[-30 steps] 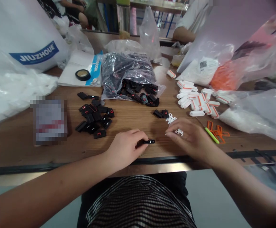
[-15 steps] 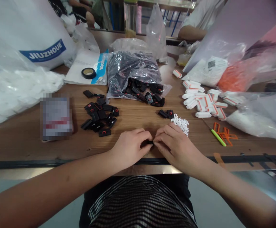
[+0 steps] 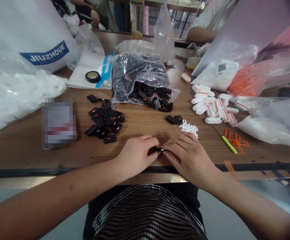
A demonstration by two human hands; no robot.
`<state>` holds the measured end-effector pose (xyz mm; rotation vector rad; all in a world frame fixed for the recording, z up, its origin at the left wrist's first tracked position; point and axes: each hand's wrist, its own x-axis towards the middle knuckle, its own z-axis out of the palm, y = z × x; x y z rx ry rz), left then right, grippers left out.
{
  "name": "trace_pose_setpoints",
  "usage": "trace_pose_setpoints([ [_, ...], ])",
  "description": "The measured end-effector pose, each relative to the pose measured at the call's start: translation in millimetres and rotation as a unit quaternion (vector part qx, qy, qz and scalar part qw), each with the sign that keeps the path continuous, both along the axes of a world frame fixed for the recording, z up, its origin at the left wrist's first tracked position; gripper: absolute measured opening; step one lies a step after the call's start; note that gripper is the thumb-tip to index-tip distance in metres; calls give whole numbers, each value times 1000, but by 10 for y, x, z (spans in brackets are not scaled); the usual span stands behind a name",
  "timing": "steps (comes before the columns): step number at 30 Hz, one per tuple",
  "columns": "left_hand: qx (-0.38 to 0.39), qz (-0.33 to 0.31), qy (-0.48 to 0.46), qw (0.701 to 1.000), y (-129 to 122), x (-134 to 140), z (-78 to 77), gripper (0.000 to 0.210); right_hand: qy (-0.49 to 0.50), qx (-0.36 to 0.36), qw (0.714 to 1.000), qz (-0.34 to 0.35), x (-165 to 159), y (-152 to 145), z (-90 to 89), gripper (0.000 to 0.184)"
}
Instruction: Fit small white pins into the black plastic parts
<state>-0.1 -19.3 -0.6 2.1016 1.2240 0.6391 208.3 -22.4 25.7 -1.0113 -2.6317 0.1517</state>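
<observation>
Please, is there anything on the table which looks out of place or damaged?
One white piece with an orange stripe lies beyond the pile of similar pieces, apart from it, so it looks stray. No damage is evident, but the black part in the left hand is mostly hidden.

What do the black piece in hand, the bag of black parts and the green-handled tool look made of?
Black piece: possibly plastic, dark; mostly hidden, so finish unclear.
Bag: thin plastic film, glossy, see-through; wrinkles catch light.
Tool handle: likely plastic, even bright green.
Thin shaft: perhaps metal, too fine to tell.
</observation>
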Motion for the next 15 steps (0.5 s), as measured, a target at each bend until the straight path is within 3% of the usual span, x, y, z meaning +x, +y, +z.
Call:
trace_pose_setpoints([
  [6,3,0,0,1000,2,-7,-4,9,-1,30,999,16,-50,-41,-4,19],
  [9,1,0,5,1000,-4,-7,4,7,29,-4,999,22,7,28,46,17],
  [12,6,6,4,1000,-14,-3,10,6,61,-24,997,-34,147,275,96,16],
  [15,17,9,6,1000,-21,3,8,4,24,5,993,-116,252,607,97,20],
])
